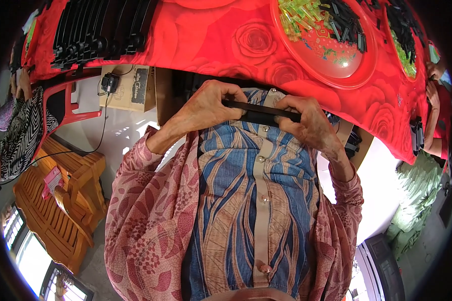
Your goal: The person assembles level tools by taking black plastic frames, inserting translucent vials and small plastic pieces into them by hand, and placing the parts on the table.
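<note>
A long, narrow black plastic strip [264, 110] is held level in front of my body, just off the table's near edge. My left hand [209, 104] is closed around its left end, thumb and fingers pinching it. At the other end my right hand [309, 119] grips it, fingers bent over the top. A second dark edge shows below the strip between my hands; whether it belongs to the same piece I cannot tell. Similar long black pieces [100, 31] lie side by side on the table at the far left.
A red tray [336, 80] with yellow-green clear pieces [296, 19] and small black parts [344, 20] stands on the red rose-patterned tablecloth [206, 45]. Below are a cardboard box [128, 93], a red plastic chair [70, 108] and a wooden bench [50, 210]. Other people sit at both sides.
</note>
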### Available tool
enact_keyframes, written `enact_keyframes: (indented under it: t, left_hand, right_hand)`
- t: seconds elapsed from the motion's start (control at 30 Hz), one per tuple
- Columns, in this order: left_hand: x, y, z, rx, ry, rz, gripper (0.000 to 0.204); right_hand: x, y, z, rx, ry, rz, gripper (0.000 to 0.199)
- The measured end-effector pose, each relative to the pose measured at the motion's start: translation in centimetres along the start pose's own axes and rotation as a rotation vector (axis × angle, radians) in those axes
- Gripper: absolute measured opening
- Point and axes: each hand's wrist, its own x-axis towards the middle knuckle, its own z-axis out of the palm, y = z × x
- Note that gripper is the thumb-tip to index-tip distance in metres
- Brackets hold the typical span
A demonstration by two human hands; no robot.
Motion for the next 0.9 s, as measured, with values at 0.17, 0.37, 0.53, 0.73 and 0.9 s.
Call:
enact_keyframes:
  t: [0.17, 0.37, 0.53, 0.73, 0.9]
  left_hand:
    - [0.1, 0.4, -0.5, -0.023, -0.047, 0.006, 0.018]
    - [-0.2, 0.4, -0.3, 0.047, 0.006, 0.037, 0.02]
    - [-0.4, 0.4, 0.0, 0.034, 0.026, 0.012, 0.021]
    - [-0.5, 0.1, 0.3, 0.058, 0.06, 0.054, 0.021]
    - [-0.3, -0.3, 0.5, 0.06, 0.073, 0.052, 0.019]
  right_hand:
    - [0.1, 0.4, 0.4, 0.011, 0.073, -0.043, 0.022]
    - [0.1, 0.3, 0.4, 0.022, 0.052, -0.002, 0.021]
    - [0.0, 0.4, 0.5, 0.034, 0.065, -0.025, 0.022]
    - [0.1, 0.4, 0.5, 0.017, 0.061, -0.015, 0.022]
    - [0.2, 0.2, 0.4, 0.003, 0.056, 0.002, 0.022]
